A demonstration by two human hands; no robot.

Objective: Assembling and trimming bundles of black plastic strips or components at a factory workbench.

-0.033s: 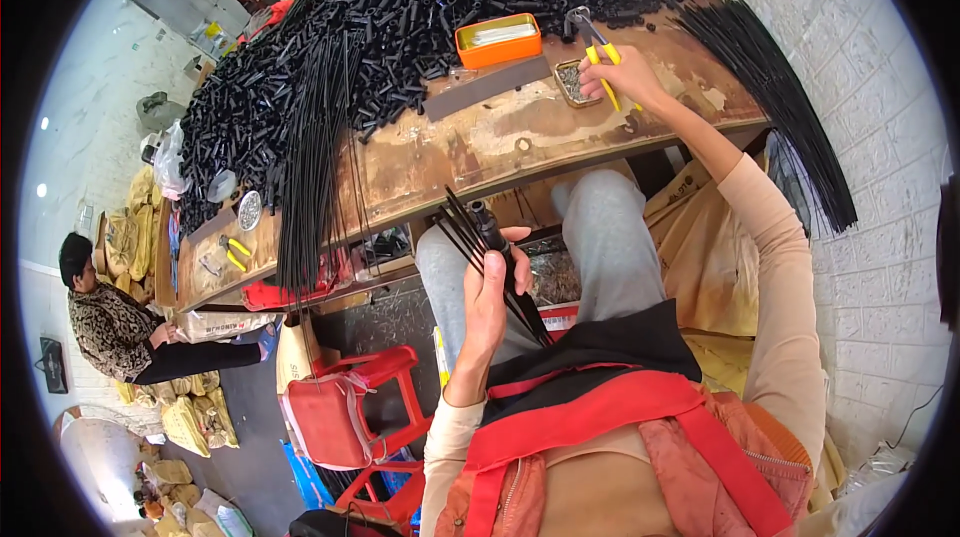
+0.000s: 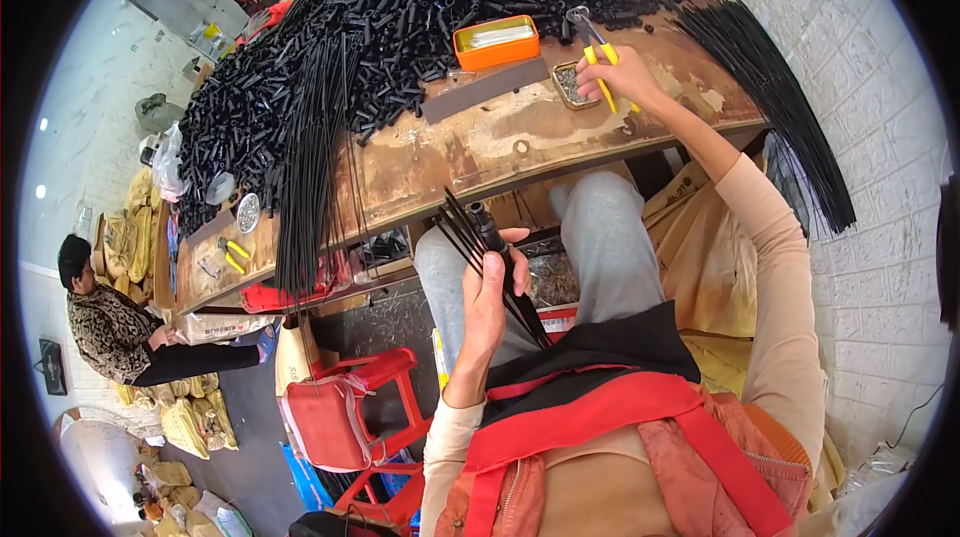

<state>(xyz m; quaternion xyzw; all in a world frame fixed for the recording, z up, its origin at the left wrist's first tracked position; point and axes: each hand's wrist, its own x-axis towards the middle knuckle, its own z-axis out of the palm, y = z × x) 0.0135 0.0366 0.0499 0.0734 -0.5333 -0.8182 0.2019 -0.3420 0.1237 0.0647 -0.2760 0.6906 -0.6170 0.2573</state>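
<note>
A red strap (image 2: 600, 417) is seen nearest, crossing the person's chest over a black garment. Just beyond it, the left hand (image 2: 490, 302) is raised above the lap, its fingers closed around a bundle of thin black rods (image 2: 480, 242) together with a short black tube (image 2: 488, 229); the rods fan out upward and to the left from the fist, and their lower ends run down toward the lap. To the left, near the floor, a red plastic stool (image 2: 335, 417) is placed beside the workbench (image 2: 480, 152). Further left, a seated person (image 2: 120, 332) in a patterned top is found among yellow sacks.

On the near right part of the bench, the right hand (image 2: 625, 77) is stretched out, closed on yellow-handled pliers (image 2: 598, 62), whose jaws point away over a small tray (image 2: 572, 85) of tiny metal parts. Just left of it an orange tin (image 2: 497, 42) is set beside a grey strip. A long sheaf of black rods (image 2: 310, 157) is laid across the bench's left part, hanging over its near edge. The far side is covered by a heap of short black tubes (image 2: 400, 7). Another sheaf of rods (image 2: 770, 97) is spread at the right end, by the white brick wall.
</note>
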